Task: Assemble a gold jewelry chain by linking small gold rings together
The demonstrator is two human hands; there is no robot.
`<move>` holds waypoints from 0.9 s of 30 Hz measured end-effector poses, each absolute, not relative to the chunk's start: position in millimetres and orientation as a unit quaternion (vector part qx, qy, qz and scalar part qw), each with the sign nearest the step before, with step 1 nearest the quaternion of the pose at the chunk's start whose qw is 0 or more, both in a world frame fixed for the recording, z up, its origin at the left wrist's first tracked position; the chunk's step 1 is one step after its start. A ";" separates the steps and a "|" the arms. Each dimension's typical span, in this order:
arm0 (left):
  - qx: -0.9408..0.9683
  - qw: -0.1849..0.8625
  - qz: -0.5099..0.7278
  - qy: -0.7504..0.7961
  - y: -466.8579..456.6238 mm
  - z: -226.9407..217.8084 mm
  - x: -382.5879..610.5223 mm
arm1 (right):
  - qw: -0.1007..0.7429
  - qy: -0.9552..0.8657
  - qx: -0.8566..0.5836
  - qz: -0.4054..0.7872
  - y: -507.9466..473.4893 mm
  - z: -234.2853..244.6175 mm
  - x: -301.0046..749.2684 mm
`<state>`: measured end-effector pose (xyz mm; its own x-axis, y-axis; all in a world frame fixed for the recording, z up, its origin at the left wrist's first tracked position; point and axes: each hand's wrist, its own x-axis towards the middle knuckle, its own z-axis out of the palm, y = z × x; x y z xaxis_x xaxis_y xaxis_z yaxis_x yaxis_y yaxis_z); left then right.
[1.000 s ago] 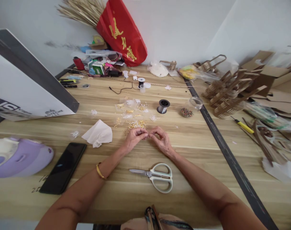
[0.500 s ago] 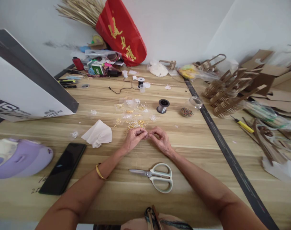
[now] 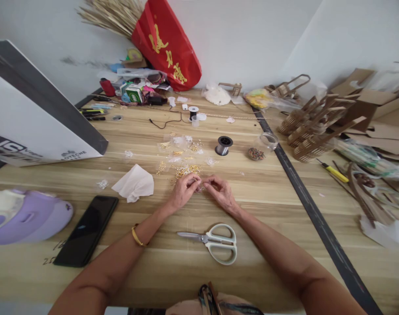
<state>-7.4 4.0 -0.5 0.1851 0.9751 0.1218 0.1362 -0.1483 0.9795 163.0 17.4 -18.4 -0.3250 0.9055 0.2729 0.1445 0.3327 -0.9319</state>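
Observation:
My left hand [image 3: 185,191] and my right hand [image 3: 220,191] are close together over the middle of the wooden table, thumb and fingertips pinched on each. A thin piece, perhaps beads or wire, shows between the fingertips, too small to name. Just beyond the hands lies a pile of gold and silver beads [image 3: 186,169]. A spool of fine wire [image 3: 223,145] stands behind the right hand. Scissors with pale handles [image 3: 208,241] lie between my forearms. To the left of my left hand rests a crumpled white tissue [image 3: 134,183].
A black phone [image 3: 86,231] and a purple-and-white object [image 3: 29,216] lie at left, near a large white box [image 3: 38,113]. At right are a jar of coloured beads [image 3: 257,153], small woven baskets [image 3: 306,142] and a yellow cutter [image 3: 336,173]. A red bag [image 3: 168,48] leans at the back.
The fingertips have drawn slightly apart, and the left fingers have shifted a little leftward. Both hands remain pinched; the things on the table have not moved.

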 end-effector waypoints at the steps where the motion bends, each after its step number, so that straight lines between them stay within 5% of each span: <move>1: 0.616 0.464 0.444 0.456 3.2 0.4 -7.0 | 0.434 -0.690 -0.379 0.439 17.6 -19.1 162.9; 27: 0.681 0.417 0.390 0.458 2.4 -3.5 -6.6 | 0.432 -0.676 -0.370 0.470 14.0 -17.7 161.5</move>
